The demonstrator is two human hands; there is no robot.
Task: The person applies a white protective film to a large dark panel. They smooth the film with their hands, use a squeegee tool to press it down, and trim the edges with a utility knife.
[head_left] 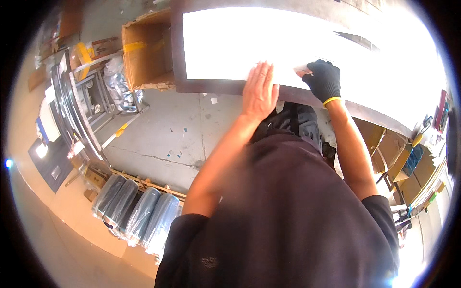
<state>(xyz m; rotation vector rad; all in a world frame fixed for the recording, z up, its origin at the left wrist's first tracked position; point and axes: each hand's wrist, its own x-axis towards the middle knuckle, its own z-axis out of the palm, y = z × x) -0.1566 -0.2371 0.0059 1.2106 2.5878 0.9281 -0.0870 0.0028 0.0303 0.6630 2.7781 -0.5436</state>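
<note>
A long bright white sheet or panel (221, 43) lies on a dark-edged worktable (206, 87) in front of me; glare washes out its surface. My left hand (260, 91) is bare and rests flat on the sheet's near edge, fingers stretched forward and close together. To its right, my right hand (325, 81) wears a black knit glove with a yellow cuff. Its fingers are curled over the sheet, with bare thumb and fingertips showing at the left. Whatever they pinch, if anything, is too small and overexposed to make out.
An open cardboard box (146, 57) adjoins the table's left end. Beyond it stands a metal rack or cart (91, 96) with a plastic-wrapped bundle (120, 81). Several plastic-wrapped rolls (139, 211) lie at lower left. Scraps dot the concrete floor (163, 129). Cardboard (384, 144) stands under the right side.
</note>
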